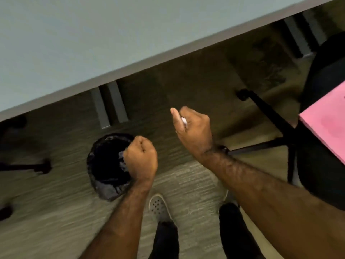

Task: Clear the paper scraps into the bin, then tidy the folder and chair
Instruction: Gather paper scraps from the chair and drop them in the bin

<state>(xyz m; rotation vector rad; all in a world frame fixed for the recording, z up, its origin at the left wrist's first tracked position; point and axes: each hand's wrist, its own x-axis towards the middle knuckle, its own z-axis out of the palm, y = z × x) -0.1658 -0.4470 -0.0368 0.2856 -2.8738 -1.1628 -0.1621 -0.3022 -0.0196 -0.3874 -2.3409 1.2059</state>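
Note:
A round bin (pixel 106 165) with a black liner stands on the carpet below the table edge. My left hand (pixel 141 156) is a closed fist at the bin's right rim; what it holds is hidden. My right hand (pixel 192 128) hovers to the right of the bin, fingers closed on a white paper scrap (pixel 183 121) that peeks out by the thumb. A pink folder (pixel 328 124) lies on the black chair (pixel 317 165) at the right edge.
A grey table (pixel 74 43) fills the upper left, with its grey legs (pixel 110 107) behind the bin. Another chair's black base (pixel 28 165) is at the left. My feet (pixel 158 208) stand on the carpet below the hands.

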